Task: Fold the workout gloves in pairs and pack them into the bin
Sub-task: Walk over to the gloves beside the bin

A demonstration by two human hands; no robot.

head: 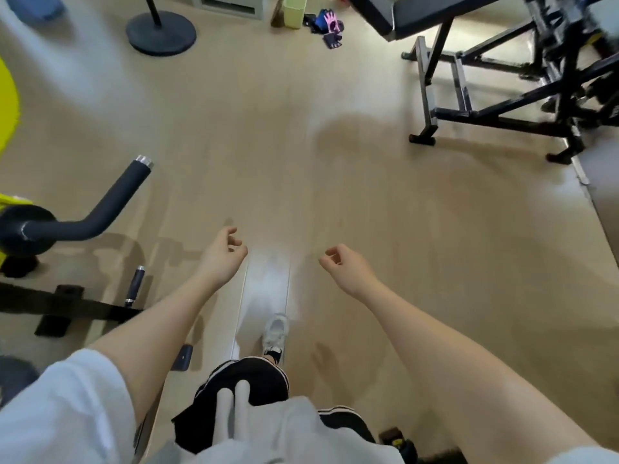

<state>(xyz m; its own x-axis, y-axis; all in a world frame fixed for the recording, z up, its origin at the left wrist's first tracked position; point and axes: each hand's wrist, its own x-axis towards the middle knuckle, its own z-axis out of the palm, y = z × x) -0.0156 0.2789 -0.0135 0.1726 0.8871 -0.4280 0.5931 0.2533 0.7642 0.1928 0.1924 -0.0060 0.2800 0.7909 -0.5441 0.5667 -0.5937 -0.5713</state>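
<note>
Several workout gloves (326, 25), blue, pink and black, lie in a loose pile on the wooden floor at the far top of the view. Just left of them stands a pale yellow-green bin (294, 11), partly cut off by the frame's edge. My left hand (222, 254) and my right hand (346, 266) hang in front of me at mid-frame, far from the gloves. Both hold nothing, with fingers loosely curled but apart. One white sneaker (275, 333) steps forward below them.
A black weight bench frame (485, 95) fills the upper right. An exercise machine with a black padded handle (100, 209) and yellow parts sits at left. A round black stand base (160, 33) is at the top left. Open wooden floor (268, 145) lies between me and the gloves.
</note>
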